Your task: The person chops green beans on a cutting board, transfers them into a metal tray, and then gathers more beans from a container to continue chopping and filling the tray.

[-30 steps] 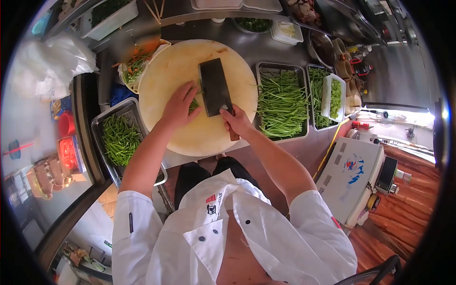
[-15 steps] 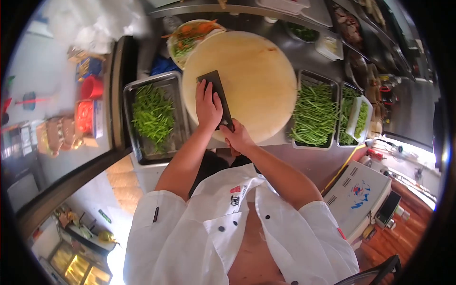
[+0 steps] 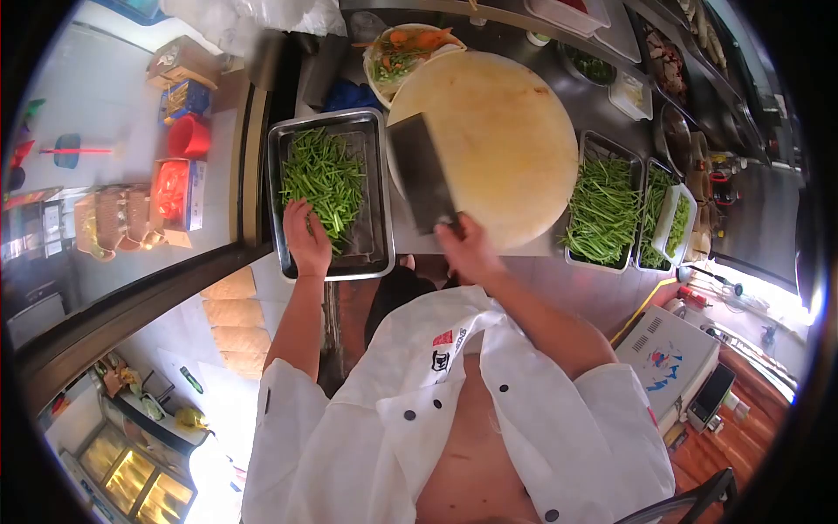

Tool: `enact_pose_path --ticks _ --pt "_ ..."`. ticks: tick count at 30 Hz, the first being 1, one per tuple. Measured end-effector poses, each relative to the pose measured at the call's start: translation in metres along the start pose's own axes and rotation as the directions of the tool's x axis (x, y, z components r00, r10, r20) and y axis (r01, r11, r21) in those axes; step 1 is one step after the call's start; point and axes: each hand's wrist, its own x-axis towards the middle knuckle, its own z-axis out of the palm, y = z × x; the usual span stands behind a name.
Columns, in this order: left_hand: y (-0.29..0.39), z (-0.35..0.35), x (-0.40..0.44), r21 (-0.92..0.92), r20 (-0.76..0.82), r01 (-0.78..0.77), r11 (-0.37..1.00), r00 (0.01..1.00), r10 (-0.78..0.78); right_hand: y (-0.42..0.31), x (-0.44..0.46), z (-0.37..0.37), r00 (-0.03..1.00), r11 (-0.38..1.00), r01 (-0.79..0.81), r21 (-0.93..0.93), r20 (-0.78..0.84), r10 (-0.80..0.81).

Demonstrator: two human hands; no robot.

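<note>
My right hand (image 3: 464,246) grips the handle of a cleaver (image 3: 421,166). Its broad dark blade lies over the left edge of a round wooden chopping board (image 3: 497,131). My left hand (image 3: 307,240) is at the near left part of a metal tray (image 3: 377,262), with its fingers stretched out at the edge of a pile of cut green beans (image 3: 327,179). Whether the fingertips press into the pile is hard to make out. On the board's surface only a few small scraps show.
Right of the board, a tray holds long uncut green beans (image 3: 604,210). Beside it are another tray of greens (image 3: 655,205) and a white container (image 3: 676,223). Behind the board stands a bowl of carrot and green scraps (image 3: 406,57). A dark frame (image 3: 253,166) runs along the left.
My left hand has left the blade and moved left to the tray of cut beans. The cleaver now shows its broad side. The view has shifted, so the board and trays sit further right.
</note>
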Motion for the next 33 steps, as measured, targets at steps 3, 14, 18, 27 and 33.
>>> enact_pose_path --ticks 3,14,18,27,33 --pt "-0.012 -0.003 -0.003 -0.165 0.047 0.165 0.972 0.986 -0.159 0.005 -0.004 -0.043 0.980 0.986 -0.164 0.027 -0.111 0.166" --pt "-0.016 -0.033 -0.007 0.215 0.593 -0.274 0.938 0.799 0.097 0.056 -0.008 -0.107 0.857 0.906 -0.068 -0.418 -0.489 -0.161" --pt "-0.014 -0.057 -0.018 0.032 0.416 -0.272 0.962 0.878 0.234 0.041 0.004 -0.100 0.854 0.797 -0.117 -0.592 -0.470 -0.224" --pt "0.071 -0.046 0.019 -0.166 0.363 -0.336 0.927 0.853 0.375 0.040 0.074 -0.046 0.875 0.759 0.024 -0.650 -0.353 -0.330" --pt "0.148 -0.008 0.040 -0.284 0.447 -0.371 0.884 0.765 0.464 0.074 0.061 -0.068 0.784 0.646 0.147 -0.749 -0.310 -0.538"
